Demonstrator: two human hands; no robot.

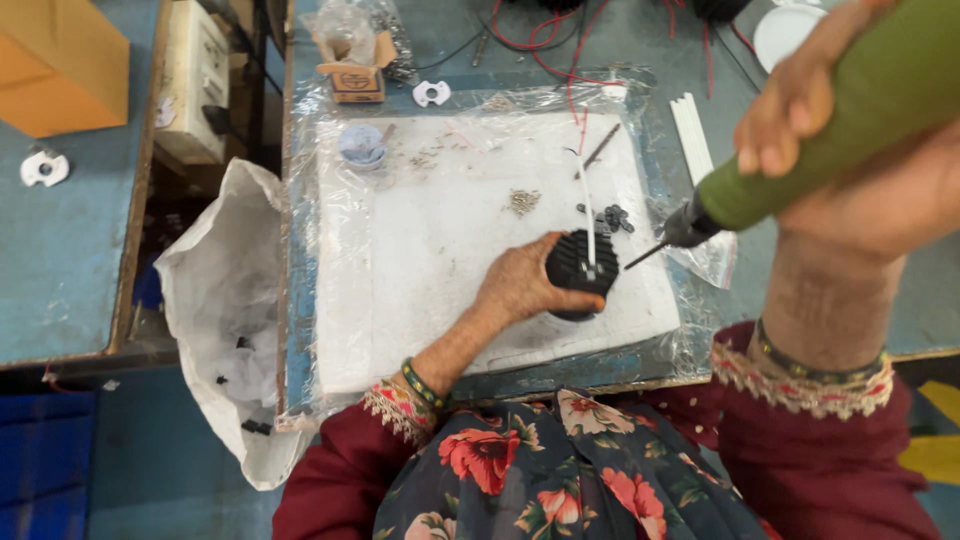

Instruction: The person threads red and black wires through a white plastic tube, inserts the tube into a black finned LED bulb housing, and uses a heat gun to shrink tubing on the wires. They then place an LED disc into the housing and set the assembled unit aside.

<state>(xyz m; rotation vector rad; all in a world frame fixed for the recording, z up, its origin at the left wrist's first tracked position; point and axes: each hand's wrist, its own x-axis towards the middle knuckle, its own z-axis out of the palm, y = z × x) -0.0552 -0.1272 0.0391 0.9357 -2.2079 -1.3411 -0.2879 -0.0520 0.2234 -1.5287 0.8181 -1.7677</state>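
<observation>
On the blue counter [300, 250], a white pad [420, 260] wrapped in clear plastic is laid out, and near its front-right part a black ribbed round part [580, 265] is steadied by the left hand [520, 285] — fingers curled against its left side, thumb along its lower edge, so the grip is closed on the part. A white strip [588, 215] is seen lying across the top of that part, running up toward the back. At upper right, close to the camera, a green power screwdriver [850, 110] is clasped by the right hand [850, 150], fingers wrapped tight round the body; its dark bit [650, 255] is angled down-left, tip just beside the ribbed part's right edge — contact can't be told. Small screws [522, 202] are scattered in a heap mid-pad, w/ dark washers [612, 216] near the strip. A small pale cup [361, 145] sits at the pad's back-left corner, a cardboard box [355, 70] behind it. A white bag [225, 300] hangs off the counter's left edge. Red wires [560, 60] trail across the back.
</observation>
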